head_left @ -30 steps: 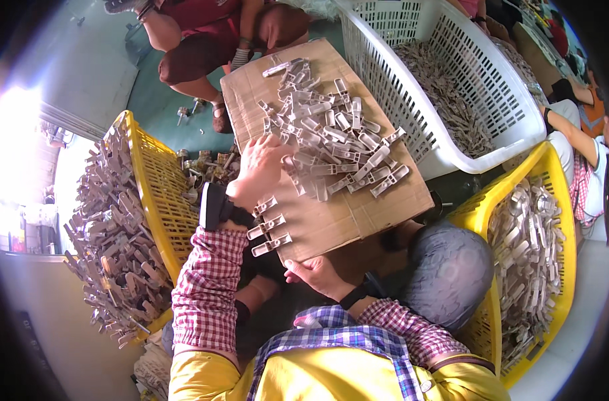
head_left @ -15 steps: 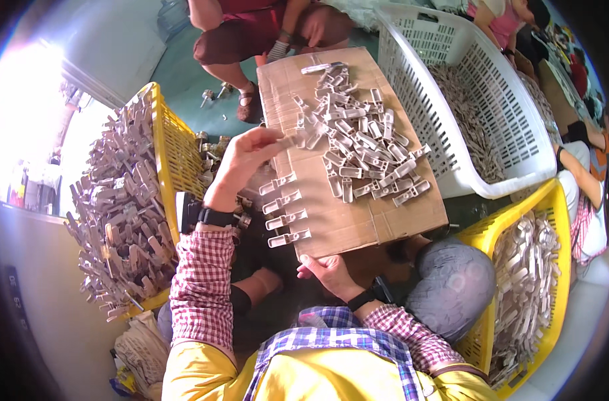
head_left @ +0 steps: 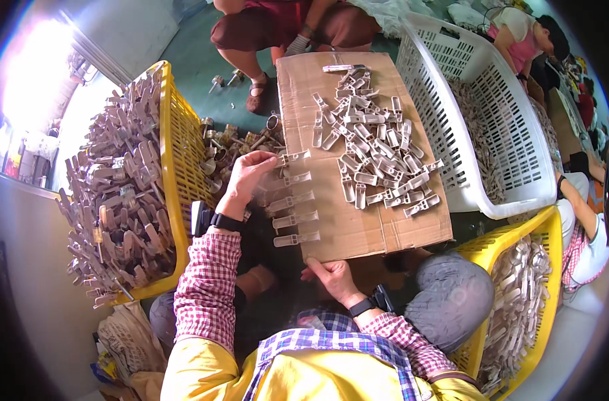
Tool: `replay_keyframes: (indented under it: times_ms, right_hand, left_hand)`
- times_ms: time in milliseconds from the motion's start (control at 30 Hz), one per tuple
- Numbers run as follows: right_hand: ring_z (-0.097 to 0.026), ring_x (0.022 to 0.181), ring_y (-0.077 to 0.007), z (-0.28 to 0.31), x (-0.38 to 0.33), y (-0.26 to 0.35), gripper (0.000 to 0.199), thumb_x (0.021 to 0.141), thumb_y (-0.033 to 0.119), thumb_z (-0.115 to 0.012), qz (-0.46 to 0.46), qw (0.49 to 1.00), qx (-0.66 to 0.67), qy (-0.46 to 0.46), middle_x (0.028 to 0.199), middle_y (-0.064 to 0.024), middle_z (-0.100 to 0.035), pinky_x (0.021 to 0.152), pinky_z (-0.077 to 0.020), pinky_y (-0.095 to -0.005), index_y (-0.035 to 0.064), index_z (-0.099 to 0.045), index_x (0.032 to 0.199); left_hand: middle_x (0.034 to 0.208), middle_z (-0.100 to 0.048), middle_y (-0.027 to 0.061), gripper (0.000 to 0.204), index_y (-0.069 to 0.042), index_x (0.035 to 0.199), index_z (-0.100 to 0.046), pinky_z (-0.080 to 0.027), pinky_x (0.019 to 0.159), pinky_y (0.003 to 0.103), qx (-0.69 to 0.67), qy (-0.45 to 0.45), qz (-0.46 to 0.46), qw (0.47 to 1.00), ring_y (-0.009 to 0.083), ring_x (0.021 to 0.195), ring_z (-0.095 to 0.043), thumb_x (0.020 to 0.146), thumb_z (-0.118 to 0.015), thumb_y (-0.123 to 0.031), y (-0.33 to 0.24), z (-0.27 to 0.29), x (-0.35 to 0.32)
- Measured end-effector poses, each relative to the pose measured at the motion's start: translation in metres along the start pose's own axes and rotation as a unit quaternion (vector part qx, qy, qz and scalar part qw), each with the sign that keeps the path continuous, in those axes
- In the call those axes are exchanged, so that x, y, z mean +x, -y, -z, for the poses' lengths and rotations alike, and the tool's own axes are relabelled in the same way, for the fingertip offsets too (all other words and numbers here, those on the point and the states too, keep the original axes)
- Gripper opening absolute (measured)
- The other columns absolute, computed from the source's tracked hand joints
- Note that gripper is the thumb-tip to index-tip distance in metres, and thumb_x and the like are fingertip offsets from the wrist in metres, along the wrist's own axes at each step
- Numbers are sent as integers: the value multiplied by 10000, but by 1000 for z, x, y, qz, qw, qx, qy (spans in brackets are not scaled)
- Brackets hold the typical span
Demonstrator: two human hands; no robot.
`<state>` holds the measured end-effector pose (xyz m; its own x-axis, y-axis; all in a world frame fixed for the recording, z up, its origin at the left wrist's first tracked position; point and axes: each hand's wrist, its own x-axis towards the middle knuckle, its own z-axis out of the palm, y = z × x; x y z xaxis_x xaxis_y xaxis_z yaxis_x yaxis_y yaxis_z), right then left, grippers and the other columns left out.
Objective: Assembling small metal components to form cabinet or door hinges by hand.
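Observation:
My left hand (head_left: 252, 175) is at the left edge of a brown cardboard sheet (head_left: 341, 237). Its thumb and fingers pinch the end of a small channel-shaped metal lever (head_left: 294, 157), which lies across that edge. Just nearer to me, a row of several similar levers (head_left: 297, 219) juts past the same edge, spaced apart. A loose heap of these silvery levers (head_left: 378, 144) covers the middle and right of the sheet. My right hand (head_left: 334, 277) grips the sheet's near left corner, thumb on top and the other fingers partly hidden.
On the left stands a yellow basket (head_left: 174, 154) heaped with metal parts; more parts (head_left: 241, 144) lie beside it. A white basket (head_left: 481, 184) and another yellow basket (head_left: 548, 267) hold pieces on the right. Across the sheet sits a person (head_left: 297, 30); others are at far right.
My left hand has brought a lever from beside the heap to the sheet's left edge, at the far end of the row. My right hand keeps its grip. The view has shifted slightly.

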<state>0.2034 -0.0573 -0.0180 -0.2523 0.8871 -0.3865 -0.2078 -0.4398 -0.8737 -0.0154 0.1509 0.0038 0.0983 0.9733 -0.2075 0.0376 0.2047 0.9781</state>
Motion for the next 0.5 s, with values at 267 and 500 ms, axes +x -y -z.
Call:
replay_keyframes:
  times_ms: [267, 500]
  right_hand:
    - [-647, 650, -110, 0, -1, -1, 268, 907, 225, -627, 5, 1000, 10, -7, 727, -79, -697, 616, -502, -226, -14, -714, 823]
    - [-652, 652, -112, 0, -1, -4, 281, 907, 236, -629, 2, 1000, 14, -6, 729, -82, -698, 616, -505, -223, -13, -715, 807]
  left_hand:
    - [849, -663, 3, 196, -5, 967, -677, -446, 735, 226, 0, -2, 20, 1000, 71, 769, -576, 838, -680, -153, -5, -2, -2]
    - [807, -658, 4, 165, 14, 927, -676, -465, 608, 211, 87, -20, -8, 996, 53, 674, -572, 833, -678, -121, 3, -1, 5]
